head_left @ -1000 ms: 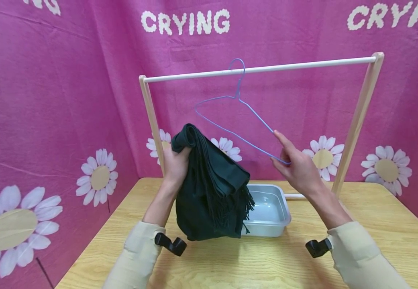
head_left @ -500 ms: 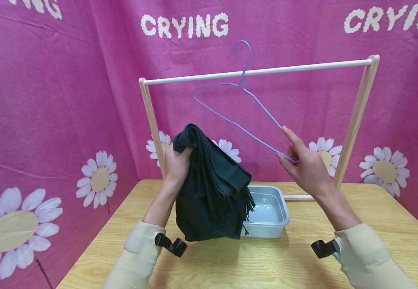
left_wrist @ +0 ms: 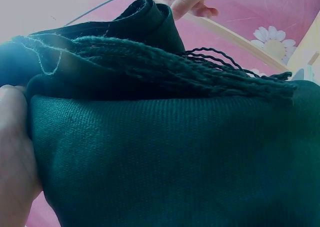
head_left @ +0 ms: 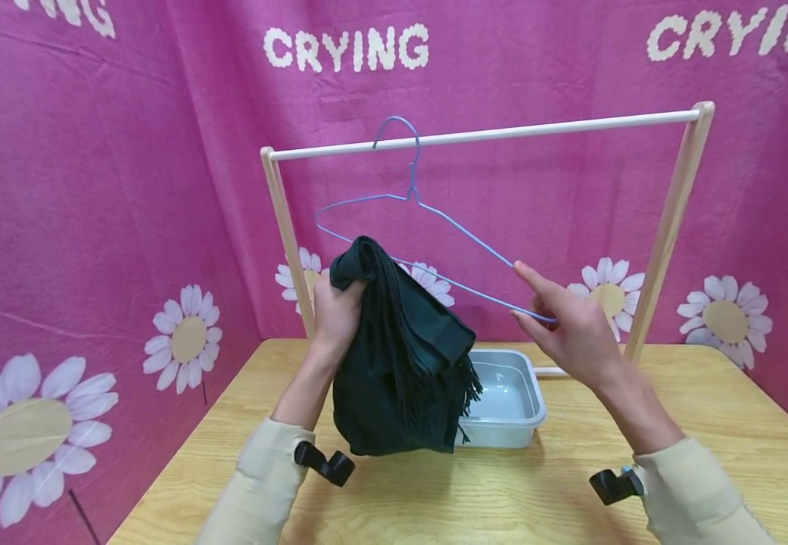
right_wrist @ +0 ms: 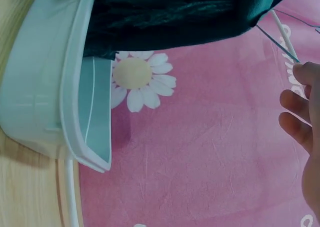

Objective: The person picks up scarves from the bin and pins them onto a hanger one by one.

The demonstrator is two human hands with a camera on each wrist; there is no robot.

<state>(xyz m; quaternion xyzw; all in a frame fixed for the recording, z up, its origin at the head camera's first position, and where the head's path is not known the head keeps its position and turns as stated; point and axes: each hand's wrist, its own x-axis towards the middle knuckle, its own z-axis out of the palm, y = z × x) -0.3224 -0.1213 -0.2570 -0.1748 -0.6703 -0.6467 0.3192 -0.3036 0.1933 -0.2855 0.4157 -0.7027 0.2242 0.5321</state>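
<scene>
My left hand [head_left: 336,309] grips a folded dark green scarf [head_left: 403,363] near its top, and the cloth hangs down with its fringe on the right side. The left wrist view is mostly filled by the scarf [left_wrist: 170,152], its twisted fringe lying across the upper part. My right hand [head_left: 574,325] holds the right end of a thin blue wire hanger [head_left: 465,229] between thumb and fingers. The hanger's lower wire passes behind the top of the scarf, and its hook overlaps the rack's rail in the head view. In the right wrist view my right hand [right_wrist: 306,112] shows at the right edge.
A clothes rack with a white rail [head_left: 537,132] and wooden posts stands at the back of the wooden table [head_left: 503,496]. A light grey plastic tub [head_left: 503,431] sits behind the scarf, partly covered by it. Pink curtains with daisies surround the table.
The hanger first rose and shifted slightly right, then came down and left, so its left part now lies behind the scarf's top. The left hand and scarf have barely moved.
</scene>
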